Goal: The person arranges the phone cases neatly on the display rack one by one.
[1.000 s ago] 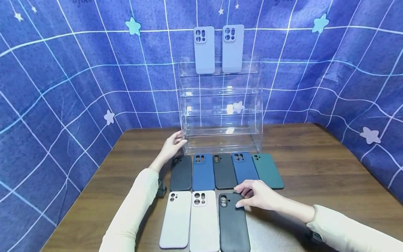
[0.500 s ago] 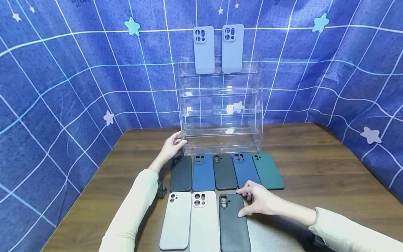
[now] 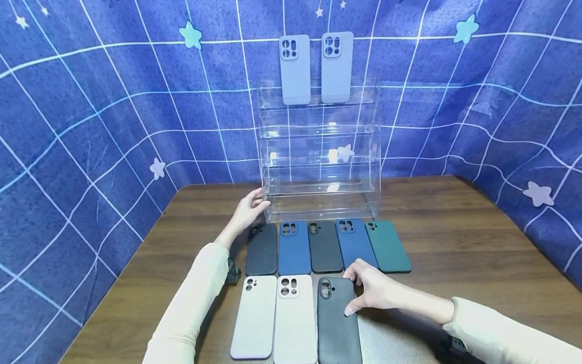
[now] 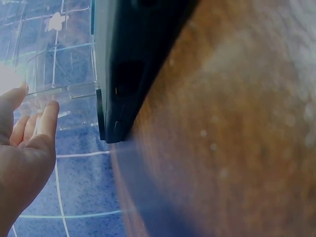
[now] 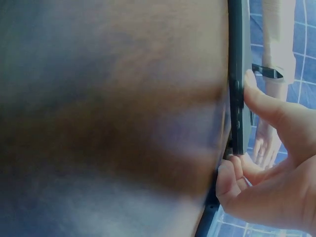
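At the front right of the head view, my right hand [image 3: 375, 288] holds a black phone case [image 3: 337, 323] near its top corner. The thumb lies on the case's right side and curled fingers are at its top end, as the right wrist view also shows. My left hand [image 3: 247, 210] grips the left side of a clear tiered display rack [image 3: 320, 202], thumb in front. Beside the held case lie a white case [image 3: 295, 323] and a pale lilac-white case [image 3: 253, 318]. Two light-blue cases [image 3: 294, 71] stand upright on the rack's top tier.
Just in front of the rack lies a row of cases: a black case [image 3: 261, 250], a blue case [image 3: 294, 250], a dark grey case [image 3: 326, 250], another blue case [image 3: 356, 247] and a green case [image 3: 388, 247]. A starry blue cloth [image 3: 136, 101] hangs behind the wooden table [image 3: 445, 217].
My right hand has slid slightly right, and its thumb has moved down along the black case's right side. The left hand stays on the rack.
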Demonstrator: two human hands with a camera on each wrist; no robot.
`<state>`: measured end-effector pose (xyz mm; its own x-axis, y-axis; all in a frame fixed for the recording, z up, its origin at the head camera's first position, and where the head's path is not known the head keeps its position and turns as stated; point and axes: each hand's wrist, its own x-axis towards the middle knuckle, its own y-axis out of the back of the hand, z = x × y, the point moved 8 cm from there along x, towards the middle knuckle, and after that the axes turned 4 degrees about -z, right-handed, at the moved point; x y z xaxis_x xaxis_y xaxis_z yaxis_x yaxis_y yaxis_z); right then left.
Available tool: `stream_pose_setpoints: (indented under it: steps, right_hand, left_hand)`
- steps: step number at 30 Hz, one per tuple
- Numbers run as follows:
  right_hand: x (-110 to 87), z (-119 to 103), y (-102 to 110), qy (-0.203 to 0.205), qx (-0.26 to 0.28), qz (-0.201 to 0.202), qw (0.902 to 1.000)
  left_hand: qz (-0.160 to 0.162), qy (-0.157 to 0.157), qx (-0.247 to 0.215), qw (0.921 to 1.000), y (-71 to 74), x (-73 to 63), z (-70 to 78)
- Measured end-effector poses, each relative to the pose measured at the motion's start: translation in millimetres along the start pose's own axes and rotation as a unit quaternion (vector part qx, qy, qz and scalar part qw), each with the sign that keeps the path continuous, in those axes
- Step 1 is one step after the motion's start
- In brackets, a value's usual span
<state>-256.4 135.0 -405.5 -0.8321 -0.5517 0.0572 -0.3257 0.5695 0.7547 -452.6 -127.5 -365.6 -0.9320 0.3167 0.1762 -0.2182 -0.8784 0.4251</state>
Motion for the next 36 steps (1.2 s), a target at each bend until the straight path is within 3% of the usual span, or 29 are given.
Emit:
stream_pose_setpoints:
  steps: [7,11,15,19,25,36]
  right_hand:
    - [0.8,-0.1,1.3,-0.009,0.053,-0.05,0.9973]
    - [3.3,0.1,2.2,-0.014,0.127,-0.07,0.9893]
    - [6.1,2.9,2.9,-0.038,0.164,-0.082,0.9824]
    - [8.9,5.6,6.4,-0.049,0.162,-0.075,0.9828]
    - [10.6,6.4,16.0,-0.03,0.158,-0.042,0.9861]
    - [10.3,3.4,27.9,-0.032,0.198,-0.027,0.9793]
  left_hand:
    - [0.002,-0.002,0.003,1.0,0.0,0.3,0.5]
    - [0.001,-0.005,0.001,1.0,0.0,-0.4,0.6]
    - [-0.002,0.001,0.009,1.0,0.1,0.5,-3.0]
    - [-0.001,0.002,0.009,1.0,0.4,5.6,-11.7]
    - [0.002,0.005,-0.007,1.0,0.5,17.3,-34.8]
    - [0.001,0.001,-0.006,1.0,0.9,19.3,-35.5]
